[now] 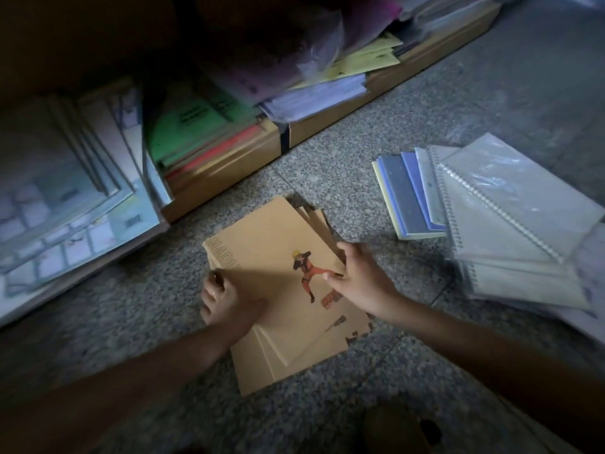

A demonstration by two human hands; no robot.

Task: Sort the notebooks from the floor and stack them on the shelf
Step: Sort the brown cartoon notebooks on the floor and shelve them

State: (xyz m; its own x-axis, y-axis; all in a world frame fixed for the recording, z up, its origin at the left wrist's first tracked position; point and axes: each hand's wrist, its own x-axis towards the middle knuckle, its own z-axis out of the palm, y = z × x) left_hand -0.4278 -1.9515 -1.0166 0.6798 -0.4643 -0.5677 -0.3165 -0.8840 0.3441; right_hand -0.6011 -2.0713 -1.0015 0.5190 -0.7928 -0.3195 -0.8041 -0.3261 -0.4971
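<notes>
A loose pile of tan notebooks (281, 290) lies on the speckled floor in the middle; the top cover bears an orange cartoon figure. My left hand (226, 299) grips the pile's left edge with curled fingers, a ring on one finger. My right hand (360, 280) holds the right edge, thumb on the cover and fingers over the side. To the right lie blue notebooks (406, 194) and clear-covered spiral notebooks (510, 208). The low wooden shelf (229, 165) runs along the back, holding green, red and pale booklets.
A large stack of pale printed books (65, 198) leans at the shelf's left end. Plastic-wrapped papers (314, 57) fill the shelf's upper right. A dark rounded thing (399, 430) sits at the bottom edge. Bare floor (131, 339) lies to the left of the tan pile.
</notes>
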